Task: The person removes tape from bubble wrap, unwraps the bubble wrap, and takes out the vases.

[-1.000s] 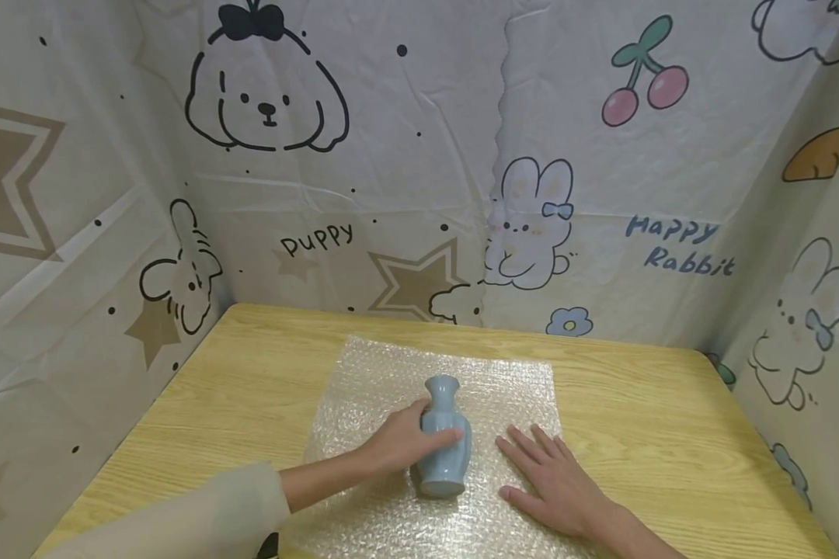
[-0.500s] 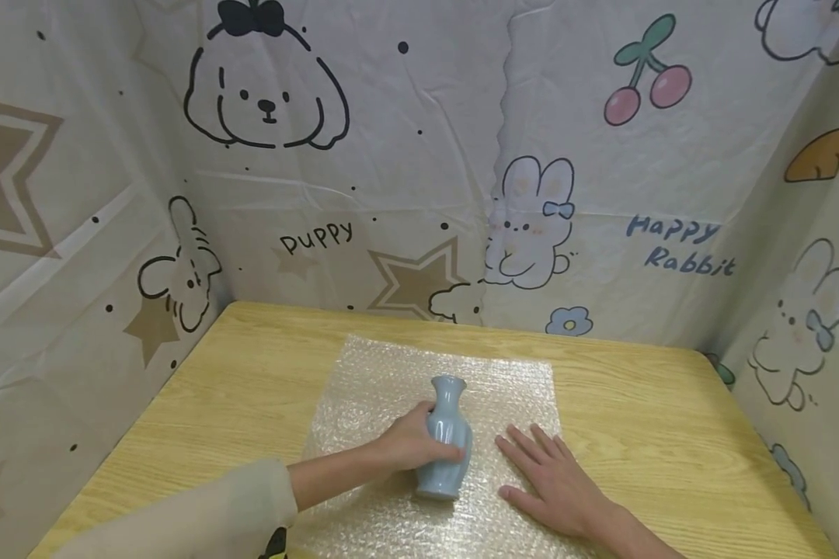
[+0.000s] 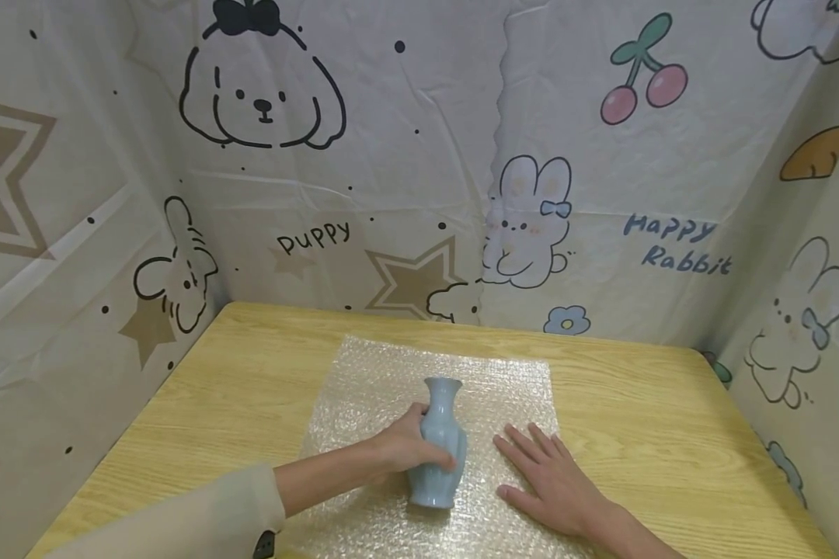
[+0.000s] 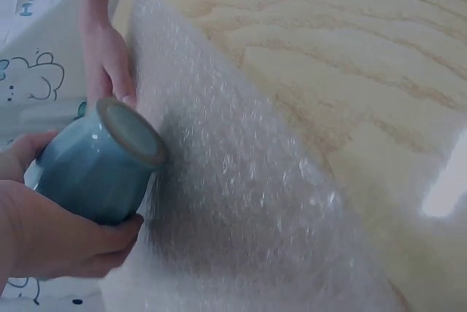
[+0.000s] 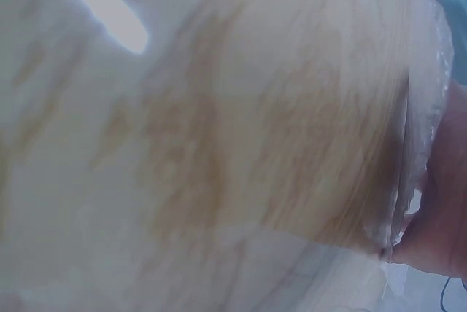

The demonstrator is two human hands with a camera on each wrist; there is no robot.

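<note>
A pale blue vase (image 3: 442,423) with a narrow neck and flared mouth is in my left hand (image 3: 411,444), fingers and thumb wrapped round its body. The vase leans over a sheet of bubble wrap (image 3: 377,380); in the left wrist view its round base (image 4: 131,131) shows, tilted and seemingly off the sheet. My right hand (image 3: 555,481) rests palm down with fingers spread at the sheet's right edge. In the right wrist view part of that hand (image 5: 444,195) shows beside the lifted-looking edge of the wrap (image 5: 429,100).
Under the sheet is a yellow wood-grain table (image 3: 643,419), its surface running to both sides. A cloth backdrop (image 3: 391,155) printed with cartoon animals encloses the back and sides of the table. Glare shows on the tabletop in both wrist views.
The vase has turned more upright in my left hand's grip, its base swinging a little nearer me so its underside no longer shows in the head view. My right hand has stayed put.
</note>
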